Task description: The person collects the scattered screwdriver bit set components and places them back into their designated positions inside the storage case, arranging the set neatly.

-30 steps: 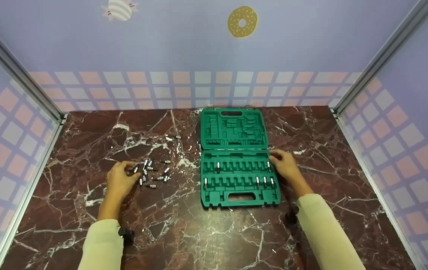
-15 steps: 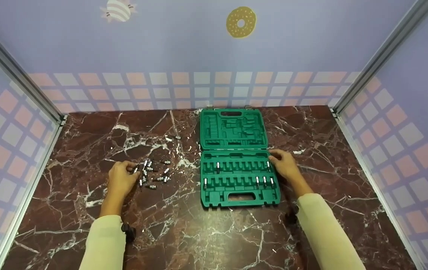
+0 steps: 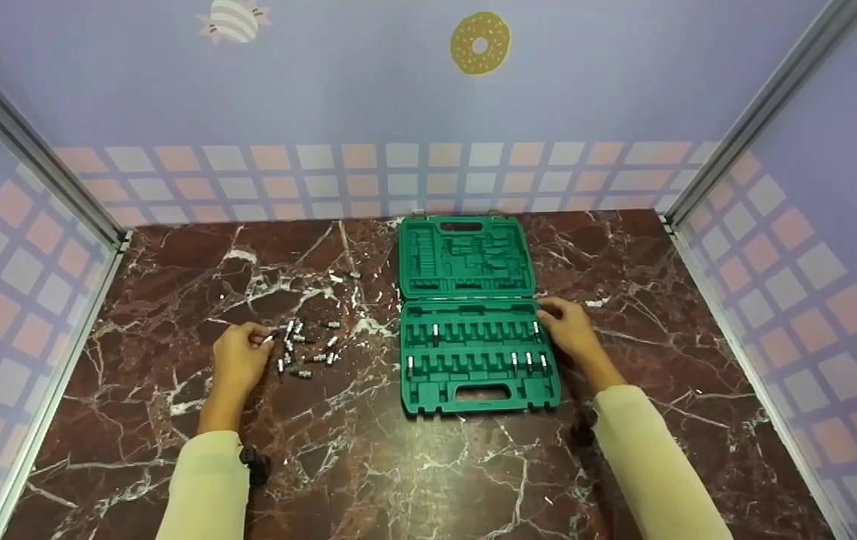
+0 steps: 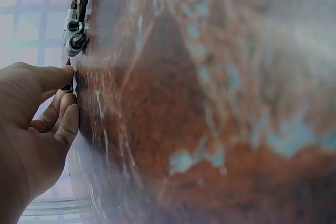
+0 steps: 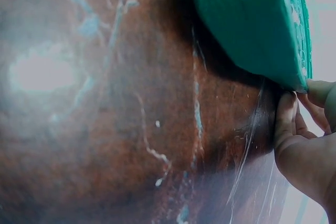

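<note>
Pale purple walls (image 3: 361, 90) enclose the back and both sides of a dark red marble tabletop (image 3: 428, 480). On it a green case (image 3: 481, 346) lies unfolded, right of the middle, its lid (image 3: 447, 255) toward the back wall; six small bits (image 3: 435, 334) stand in its two rows of slots. A heap of loose bits (image 3: 299, 340) lies to the case's left.

The left hand (image 3: 239, 360) has a narrow grip, thumb and fingers pinching one bit (image 3: 269, 339) at the heap's left edge. The right hand (image 3: 575, 330) holds the case by its right rim near the hinge.

To handle the pinched bit well, I would lift it straight up, so neighbours do not roll, with fingertips on its metal body. Light pressure from the right hand should steady the case without tipping it.

A bare stretch of marble separates heap from case, and there is ample room in front of both. The lid lies near the back wall, so pushing the case backward looks riskier.
</note>
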Tool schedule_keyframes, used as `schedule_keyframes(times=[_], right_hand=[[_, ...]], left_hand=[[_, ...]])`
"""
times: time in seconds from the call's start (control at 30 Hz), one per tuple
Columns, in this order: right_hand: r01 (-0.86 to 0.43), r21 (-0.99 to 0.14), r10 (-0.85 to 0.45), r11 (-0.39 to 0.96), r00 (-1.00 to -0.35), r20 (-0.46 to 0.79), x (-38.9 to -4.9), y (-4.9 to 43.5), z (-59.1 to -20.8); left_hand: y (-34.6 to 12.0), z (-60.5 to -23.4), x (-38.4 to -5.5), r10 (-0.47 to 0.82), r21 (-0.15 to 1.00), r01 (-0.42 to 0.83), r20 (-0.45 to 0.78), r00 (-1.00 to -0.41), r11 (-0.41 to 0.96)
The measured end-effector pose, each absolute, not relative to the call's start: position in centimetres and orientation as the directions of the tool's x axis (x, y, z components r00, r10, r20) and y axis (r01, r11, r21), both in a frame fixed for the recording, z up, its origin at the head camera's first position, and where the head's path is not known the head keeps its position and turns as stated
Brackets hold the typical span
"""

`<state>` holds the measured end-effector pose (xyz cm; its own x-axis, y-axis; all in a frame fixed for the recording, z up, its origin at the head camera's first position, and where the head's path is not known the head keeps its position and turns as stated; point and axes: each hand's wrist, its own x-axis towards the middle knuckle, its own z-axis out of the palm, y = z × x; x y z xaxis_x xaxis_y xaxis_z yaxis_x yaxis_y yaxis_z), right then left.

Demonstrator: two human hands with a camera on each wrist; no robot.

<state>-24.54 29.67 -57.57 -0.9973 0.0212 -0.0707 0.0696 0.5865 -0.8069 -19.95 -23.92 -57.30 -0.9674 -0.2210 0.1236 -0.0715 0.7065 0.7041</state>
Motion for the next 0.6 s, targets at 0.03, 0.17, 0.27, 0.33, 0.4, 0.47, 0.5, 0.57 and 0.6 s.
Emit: schedule_keyframes(times=[0.03,0.17,0.27,0.33,0.4,0.47,0.5,0.57,0.6], right_hand=[[0.068,-0.806,0.018,0.589,-0.997,-0.07,-24.5,29.7,-57.6],[0.066,-0.801,0.012,0.594,-0.997,-0.073,-24.5,29.5,-57.5],[0.078,-0.803,0.018,0.591,-0.996,-0.083,-24.5,29.4,-57.5],[0.088,-0.804,0.021,0.588,-0.995,-0.094,-24.5,29.4,-57.5],[0.094,-0.804,0.026,0.587,-0.995,-0.097,-24.5,29.5,-57.5],[0.092,-0.805,0.027,0.586,-0.995,-0.094,-24.5,29.5,-57.5],[0.088,-0.804,0.027,0.588,-0.996,-0.089,-24.5,29.5,-57.5],[0.082,-0.803,0.03,0.591,-0.996,-0.079,-24.6,29.6,-57.5],[0.078,-0.802,0.03,0.593,-0.997,-0.075,-24.6,29.6,-57.5]], left_hand=[[-24.0,-57.3,-19.9,-0.221,0.705,-0.069,0.126,-0.967,0.706],[-24.1,-57.1,-19.7,-0.236,0.702,-0.073,0.137,-0.962,0.708],[-24.2,-56.9,-19.6,-0.262,0.717,-0.082,0.144,-0.954,0.692],[-24.2,-56.7,-19.5,-0.278,0.728,-0.088,0.145,-0.949,0.68],[-24.1,-56.5,-19.5,-0.291,0.741,-0.092,0.144,-0.946,0.665],[-24.0,-56.2,-19.5,-0.296,0.748,-0.096,0.139,-0.945,0.657],[-23.8,-56.0,-19.6,-0.298,0.75,-0.099,0.135,-0.945,0.654],[-23.6,-55.6,-19.7,-0.298,0.754,-0.1,0.132,-0.945,0.649],[-23.4,-55.4,-19.8,-0.297,0.755,-0.101,0.128,-0.946,0.648]])
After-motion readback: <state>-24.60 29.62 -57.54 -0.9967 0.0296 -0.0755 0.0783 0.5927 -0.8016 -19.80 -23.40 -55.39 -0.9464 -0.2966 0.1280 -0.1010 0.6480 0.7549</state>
